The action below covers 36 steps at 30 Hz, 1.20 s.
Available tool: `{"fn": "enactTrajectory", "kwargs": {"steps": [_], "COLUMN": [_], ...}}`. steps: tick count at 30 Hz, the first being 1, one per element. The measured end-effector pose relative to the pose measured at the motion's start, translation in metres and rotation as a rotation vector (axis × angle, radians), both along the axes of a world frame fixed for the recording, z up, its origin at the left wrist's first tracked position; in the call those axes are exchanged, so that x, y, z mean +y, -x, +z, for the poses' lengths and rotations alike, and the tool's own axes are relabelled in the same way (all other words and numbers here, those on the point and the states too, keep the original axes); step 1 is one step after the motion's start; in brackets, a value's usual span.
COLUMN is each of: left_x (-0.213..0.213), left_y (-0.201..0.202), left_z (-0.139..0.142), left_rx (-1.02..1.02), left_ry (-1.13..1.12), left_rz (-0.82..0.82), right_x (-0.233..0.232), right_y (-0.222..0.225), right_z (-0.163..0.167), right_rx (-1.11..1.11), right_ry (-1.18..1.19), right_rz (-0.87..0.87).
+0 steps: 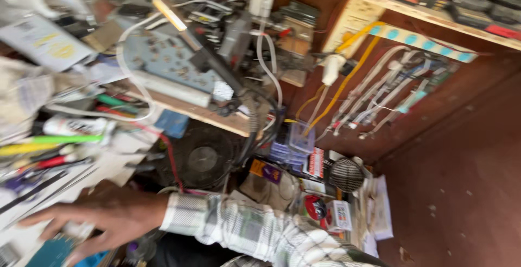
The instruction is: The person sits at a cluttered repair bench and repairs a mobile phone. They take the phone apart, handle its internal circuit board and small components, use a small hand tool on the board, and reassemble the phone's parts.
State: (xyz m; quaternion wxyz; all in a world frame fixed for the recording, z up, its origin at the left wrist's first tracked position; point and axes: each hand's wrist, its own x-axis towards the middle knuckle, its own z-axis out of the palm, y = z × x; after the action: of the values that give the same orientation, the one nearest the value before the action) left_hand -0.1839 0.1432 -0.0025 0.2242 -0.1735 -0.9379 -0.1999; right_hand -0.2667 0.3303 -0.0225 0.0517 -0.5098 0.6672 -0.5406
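Clear plastic boxes (pixel 296 142) sit stacked under the wooden shelf (pixel 206 114), their contents too blurred to tell. Your one visible hand (pixel 103 215), which side I cannot tell, reaches across the cluttered tabletop (pixel 103 170) in a checked sleeve (pixel 244 229), fingers spread and unclenched, grasping nothing, just above a blurred blue-green object (pixel 51 252) at the lower left edge.
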Motion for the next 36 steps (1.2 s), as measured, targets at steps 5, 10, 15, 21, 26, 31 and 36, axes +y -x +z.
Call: {"fn": "enactTrajectory", "kwargs": {"steps": [5,10,15,21,26,31,36], "left_x": [-0.043,-0.074,-0.075,-0.067,-0.069,-0.066,-0.061], "left_y": [-0.064,-0.096,-0.098,-0.102,-0.106,-0.11,-0.111], "left_z": [0.025,-0.004,-0.002,0.016,0.011,0.018,0.021], "left_rx": [0.083,-0.081,-0.12,-0.081,-0.049,-0.083,-0.071], "left_ry": [0.112,-0.394,-0.37,-0.366,-0.349,-0.415,-0.412], "left_rz": [0.153,0.25,0.311,0.303,0.308,0.314,0.316], "right_x": [-0.002,-0.001,0.033,0.054,0.055,0.054,0.051], "right_y": [-0.009,-0.067,-0.065,-0.015,-0.014,-0.024,-0.042], "right_z": [-0.014,-0.064,-0.083,-0.055,-0.033,-0.025,-0.021], "right_rx": [-0.497,-0.378,-1.139,-1.378,-1.378,-1.396,-1.387], "right_ry": [0.048,0.466,0.545,0.443,0.383,0.339,0.343], "right_rz": [0.134,-0.263,-0.422,-0.377,-0.272,-0.313,-0.191]}}
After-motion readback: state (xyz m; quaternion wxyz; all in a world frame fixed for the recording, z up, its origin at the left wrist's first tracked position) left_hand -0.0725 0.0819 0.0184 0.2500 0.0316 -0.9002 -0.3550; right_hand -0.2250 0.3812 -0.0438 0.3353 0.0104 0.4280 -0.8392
